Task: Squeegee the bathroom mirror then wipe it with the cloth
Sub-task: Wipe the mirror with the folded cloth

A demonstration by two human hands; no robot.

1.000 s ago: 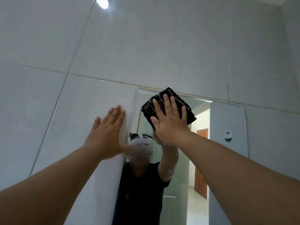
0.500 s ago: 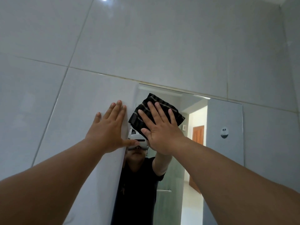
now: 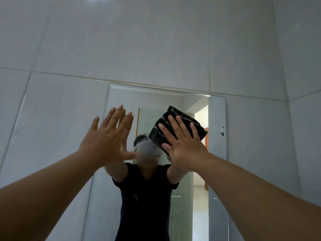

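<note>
The frameless bathroom mirror hangs on a grey tiled wall. A dark cloth with pale stripes lies flat against the upper middle of the glass. My right hand presses it there with the palm and spread fingers. My left hand is raised at the mirror's left edge, fingers apart and pointing up, holding nothing; its thumb reaches over the glass. I cannot tell whether its palm touches the wall. No squeegee is in view.
Large glossy wall tiles surround the mirror, and a side wall meets them at the right. The mirror reflects a person in a black shirt, a glass door and an open doorway behind.
My right hand has slid the cloth rightward, from the mirror's upper left corner toward its middle. My left hand has shifted from the tile onto the mirror's left edge. The view has turned to face the mirror.
</note>
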